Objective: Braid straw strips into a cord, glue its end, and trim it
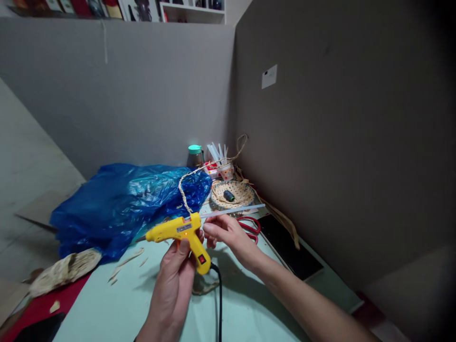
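My left hand (174,280) is closed round the handle of a yellow hot glue gun (180,231), nozzle pointing left, its small light glowing orange. A black cord (218,304) runs down from the handle. My right hand (228,233) pinches a long clear glue stick (235,211) whose near end sits at the back of the gun. Both hands hover above a pale green table (117,304).
A crumpled blue plastic bag (121,202) lies behind the gun. A small woven basket (233,194), red-handled scissors (251,227), a cup of glue sticks (223,164), a green-lidded jar (194,156) and a dark flat slab (290,247) sit by the grey partition walls. Straw scraps lie left.
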`<state>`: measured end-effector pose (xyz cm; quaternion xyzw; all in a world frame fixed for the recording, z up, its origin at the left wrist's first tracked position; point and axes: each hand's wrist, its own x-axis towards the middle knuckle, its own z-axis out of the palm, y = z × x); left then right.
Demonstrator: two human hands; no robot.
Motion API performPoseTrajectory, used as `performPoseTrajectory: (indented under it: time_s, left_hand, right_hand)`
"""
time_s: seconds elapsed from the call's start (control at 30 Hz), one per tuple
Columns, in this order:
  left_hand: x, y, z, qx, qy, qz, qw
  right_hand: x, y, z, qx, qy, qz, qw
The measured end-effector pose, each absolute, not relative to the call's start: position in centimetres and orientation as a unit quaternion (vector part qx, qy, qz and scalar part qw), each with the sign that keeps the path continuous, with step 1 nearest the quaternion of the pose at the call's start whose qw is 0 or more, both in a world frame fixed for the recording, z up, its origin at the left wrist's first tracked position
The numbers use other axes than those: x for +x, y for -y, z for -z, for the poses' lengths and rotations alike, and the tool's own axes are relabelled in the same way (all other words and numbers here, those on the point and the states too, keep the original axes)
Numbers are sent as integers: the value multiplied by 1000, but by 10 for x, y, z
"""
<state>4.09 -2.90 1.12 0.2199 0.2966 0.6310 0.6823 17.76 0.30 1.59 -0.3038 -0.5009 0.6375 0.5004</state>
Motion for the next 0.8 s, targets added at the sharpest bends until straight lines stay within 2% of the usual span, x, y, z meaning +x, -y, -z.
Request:
performPoseTrajectory:
  time_s: [0.27,0.47,0.57,0.67,0.8]
  left_hand:
    - [40,29,-2,278,-321,-623,657]
    - [33,26,-10,311,-331,-578,678]
    - [20,22,-18,406,-381,-498,665]
    - [6,17,-25,538,-496,-434,526]
    - [5,19,-24,691,-530,-339,357]
  right_hand:
    - [170,12,-7,-334,687,-526,374]
    - [175,7,-8,-352,642,-552,399]
    - [185,0,-15,-356,612,-556,435]
    - [200,-8,-22,-369,594,-536,473]
    - [220,-17,-20,-399,601,-521,456]
